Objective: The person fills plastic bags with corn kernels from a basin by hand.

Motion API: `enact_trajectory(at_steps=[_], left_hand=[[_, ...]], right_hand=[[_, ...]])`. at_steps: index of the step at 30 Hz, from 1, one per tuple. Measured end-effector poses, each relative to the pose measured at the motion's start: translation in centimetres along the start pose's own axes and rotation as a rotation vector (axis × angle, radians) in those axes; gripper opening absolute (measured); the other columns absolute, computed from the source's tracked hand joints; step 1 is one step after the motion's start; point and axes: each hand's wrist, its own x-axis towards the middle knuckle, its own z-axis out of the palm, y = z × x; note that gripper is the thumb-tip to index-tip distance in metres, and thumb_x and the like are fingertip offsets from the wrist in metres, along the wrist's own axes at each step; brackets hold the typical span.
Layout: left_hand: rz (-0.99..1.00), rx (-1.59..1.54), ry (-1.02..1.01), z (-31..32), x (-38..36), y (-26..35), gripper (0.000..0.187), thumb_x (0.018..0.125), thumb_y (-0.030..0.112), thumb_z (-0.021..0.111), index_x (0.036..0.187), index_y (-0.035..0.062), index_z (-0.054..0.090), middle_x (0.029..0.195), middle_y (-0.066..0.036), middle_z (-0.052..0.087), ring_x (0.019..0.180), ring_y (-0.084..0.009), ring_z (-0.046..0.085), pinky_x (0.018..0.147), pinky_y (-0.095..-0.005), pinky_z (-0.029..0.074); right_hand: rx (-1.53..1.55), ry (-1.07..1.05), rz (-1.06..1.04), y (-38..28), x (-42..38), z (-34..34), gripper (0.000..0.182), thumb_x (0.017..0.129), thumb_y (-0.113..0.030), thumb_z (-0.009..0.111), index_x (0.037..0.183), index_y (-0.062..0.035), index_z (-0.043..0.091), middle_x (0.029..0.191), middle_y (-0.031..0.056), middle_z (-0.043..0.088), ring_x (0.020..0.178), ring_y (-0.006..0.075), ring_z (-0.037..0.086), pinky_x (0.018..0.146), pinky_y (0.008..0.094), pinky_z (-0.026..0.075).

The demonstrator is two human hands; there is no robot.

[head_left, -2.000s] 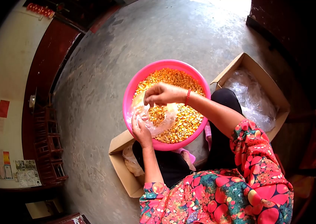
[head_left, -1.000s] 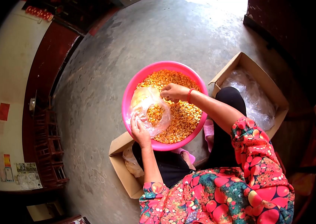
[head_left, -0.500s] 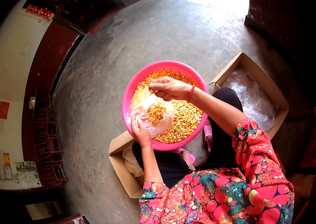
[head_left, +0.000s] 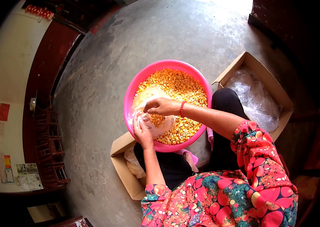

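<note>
A pink basin (head_left: 129, 92) full of yellow corn kernels (head_left: 182, 85) stands in front of my knees. On the kernels rests a clear plastic bag (head_left: 165, 128) with some corn inside it. My left hand (head_left: 142, 133) grips the near left edge of the bag, thumb and fingers closed on the film. Over the bag's mouth is my right hand (head_left: 163, 106), palm down with the fingers curled together; what they hold, if anything, is hidden. A red bead bracelet (head_left: 182, 109) circles the right wrist.
Right of the basin, an open cardboard box (head_left: 284, 99) contains crumpled clear plastic bags (head_left: 251, 94). Another cardboard box (head_left: 124, 166) at lower left holds filled plastic bags (head_left: 134, 163). Wooden chairs (head_left: 50, 147) line the left wall. Grey concrete floor (head_left: 95, 102) surrounds the basin.
My right hand has moved left and toward me, from above the far part of the bag down to its mouth near my left hand. The left hand keeps its hold.
</note>
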Motion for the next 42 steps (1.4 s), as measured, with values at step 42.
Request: enact_trajectory(at_steps=[42], left_hand=[[0.138,0.158,0.047,-0.3,0.2,-1.5,0.031,0.090,0.004,0.037,0.116,-0.0018,0.053,0.112,-0.010,0.057,0.101,-0.0177,0.053,0.089,-0.0291,0.040]], right_hand=[[-0.176,0.282,0.184,5.4,-0.4,-5.1,0.021,0.079,-0.018,0.055,0.087,-0.0013,0.065,0.077,0.0140,0.065,0.059,0.0229,0.060,0.053,0.0343,0.048]])
